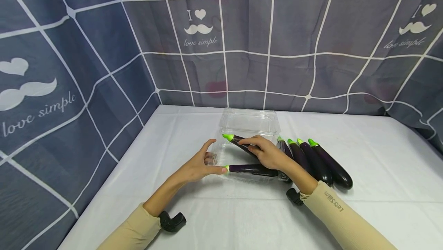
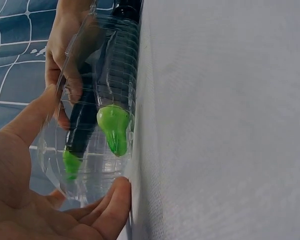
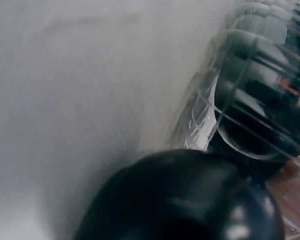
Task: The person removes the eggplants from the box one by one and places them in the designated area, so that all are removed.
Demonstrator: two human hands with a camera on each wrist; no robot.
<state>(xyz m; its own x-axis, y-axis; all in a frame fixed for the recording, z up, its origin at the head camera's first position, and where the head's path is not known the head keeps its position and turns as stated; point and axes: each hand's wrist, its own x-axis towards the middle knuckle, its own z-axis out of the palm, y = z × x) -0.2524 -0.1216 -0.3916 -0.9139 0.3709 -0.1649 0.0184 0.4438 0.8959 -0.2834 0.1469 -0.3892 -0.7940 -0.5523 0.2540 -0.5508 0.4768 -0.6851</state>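
A clear plastic box (image 1: 228,154) lies open, its lid (image 1: 249,121) folded back on the far side. My left hand (image 1: 200,165) grips the box's left end, thumb at the near corner and fingers around the side. Inside, along the near wall, lies a dark eggplant (image 1: 254,170) with its green stem end to the left. My right hand (image 1: 266,152) holds a second eggplant (image 1: 238,141) from above, tilted over the box, green end pointing left and away. In the left wrist view, both green ends (image 2: 113,127) show through the plastic.
Several eggplants (image 1: 330,161) lie side by side right of the box, green ends away from me. One of them (image 1: 284,149) is right against the box's right end. A white cloth (image 1: 387,180) covers the table; grey checked curtains (image 1: 294,30) hang behind and left.
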